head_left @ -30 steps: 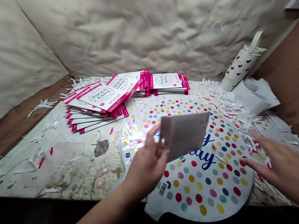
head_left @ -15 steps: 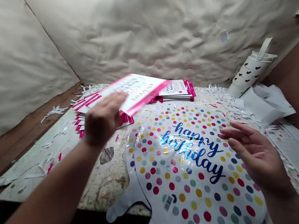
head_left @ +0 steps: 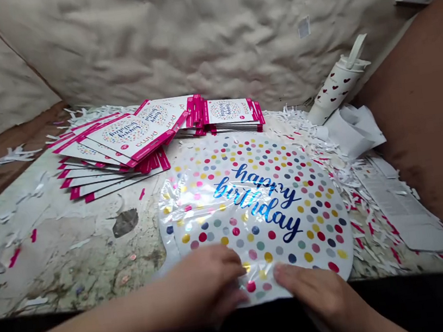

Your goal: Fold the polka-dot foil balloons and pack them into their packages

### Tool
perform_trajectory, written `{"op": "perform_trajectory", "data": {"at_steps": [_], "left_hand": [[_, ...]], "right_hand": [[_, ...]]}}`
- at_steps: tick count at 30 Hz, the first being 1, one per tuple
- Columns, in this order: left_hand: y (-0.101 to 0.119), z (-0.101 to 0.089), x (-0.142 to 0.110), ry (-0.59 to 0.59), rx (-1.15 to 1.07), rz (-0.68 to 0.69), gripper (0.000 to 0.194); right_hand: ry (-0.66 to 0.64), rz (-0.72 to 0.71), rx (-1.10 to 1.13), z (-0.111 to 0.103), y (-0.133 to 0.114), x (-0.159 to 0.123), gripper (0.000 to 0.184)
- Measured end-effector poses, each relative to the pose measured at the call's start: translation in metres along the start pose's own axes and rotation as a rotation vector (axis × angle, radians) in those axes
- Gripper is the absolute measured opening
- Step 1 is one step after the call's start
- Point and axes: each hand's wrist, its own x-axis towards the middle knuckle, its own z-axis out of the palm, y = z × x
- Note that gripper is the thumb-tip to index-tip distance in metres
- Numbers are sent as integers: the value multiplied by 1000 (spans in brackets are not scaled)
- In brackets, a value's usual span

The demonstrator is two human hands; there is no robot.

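Note:
A flat, uninflated foil balloon, white with coloured dots and blue "happy birthday" lettering, lies over the table's front edge. More dotted foil shows under its left side. My left hand, slightly blurred, curls its fingers on the balloon's near edge. To its right, my right hand pinches the same edge, thumb on top and fingers out of sight beneath. Behind to the left is a fanned heap of pink-and-white printed packages, with a neater stack beside it.
A white tumbler with hearts leans at the back right, near crumpled white paper. Paper shreds and a printed sheet lie along the right. Brown paper covers the back wall.
My left hand has let go of a package, which now lies on the heap, and has come down to the balloon's near edge. My right hand has closed on that edge too.

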Motion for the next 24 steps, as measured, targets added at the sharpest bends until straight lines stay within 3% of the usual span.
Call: {"op": "perform_trajectory", "data": {"at_steps": [2,4,10,14,16,18,21,23,24], "left_hand": [[24,26,-5,-38,-16,33,23],[32,33,-8,-43,-29,-15,27],[13,12,7,-88,-155,-219,16],[-10,-1,23,-283,-460,-442,17],[-15,-6,30,-302,-576,-489,21],[-13,-8,38,-256,-610,-513,20],[2,-9,43,-168,-435,-473,15],[8,-11,35,-61,-153,-370,7],[8,-12,27,0,-6,-328,16]], "right_hand": [[63,110,133,0,-1,0,46],[78,175,203,0,-1,1,43],[89,178,159,2,1,4,37],[-131,334,259,-15,4,16,18],[-273,428,319,-24,1,28,34],[-325,471,333,-28,-4,42,45],[-264,446,269,-20,-11,64,25],[-176,430,243,-11,-12,72,20],[-124,430,259,-8,-11,73,18]]}}
